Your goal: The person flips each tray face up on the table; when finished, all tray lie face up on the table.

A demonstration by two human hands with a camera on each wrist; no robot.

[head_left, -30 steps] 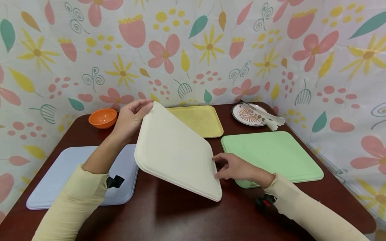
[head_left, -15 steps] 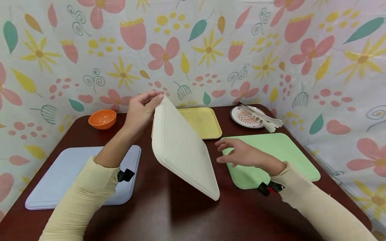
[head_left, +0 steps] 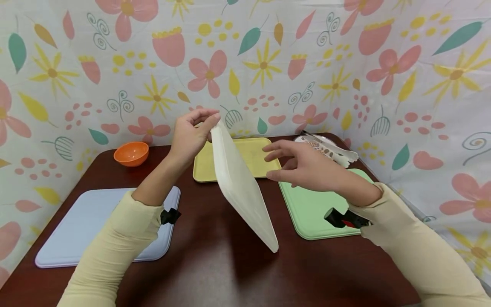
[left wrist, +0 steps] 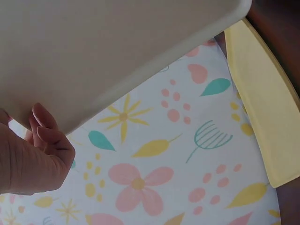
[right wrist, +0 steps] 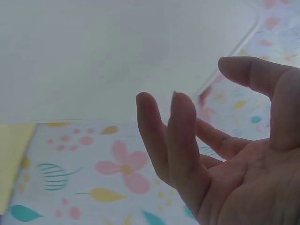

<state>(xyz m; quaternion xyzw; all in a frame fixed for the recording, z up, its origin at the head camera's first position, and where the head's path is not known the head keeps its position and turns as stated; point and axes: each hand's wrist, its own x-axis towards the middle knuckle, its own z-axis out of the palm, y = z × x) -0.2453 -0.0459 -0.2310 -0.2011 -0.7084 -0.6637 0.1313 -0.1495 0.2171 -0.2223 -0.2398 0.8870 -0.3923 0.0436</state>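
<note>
In the head view my left hand [head_left: 193, 134] pinches the upper corner of a white rectangular tray [head_left: 243, 187]. The tray hangs steeply tilted over the middle of the table, almost edge-on, its lower corner pointing toward the front right. The left wrist view has the fingers of that hand at the corner of the tray [left wrist: 117, 47], seen from its shaded side. To the right of the tray my right hand [head_left: 303, 166] is raised with spread, slightly bent fingers and holds nothing. It overlaps the green tray [head_left: 322, 213] and yellow tray [head_left: 253, 155] in this view.
A pale blue tray [head_left: 96, 217] lies on the left of the dark red-brown table [head_left: 192, 273]. An orange bowl [head_left: 131, 154] stands at the back left. At the back right, pale tongs [head_left: 337, 153] lie on a patterned plate [head_left: 301, 138]. Flower-print sheeting [head_left: 245, 64] encloses the back and sides.
My right hand has let go of the white tray's edge and risen away from it. My left hand has lifted the tray's corner up and to the right, turning the tray more edge-on.
</note>
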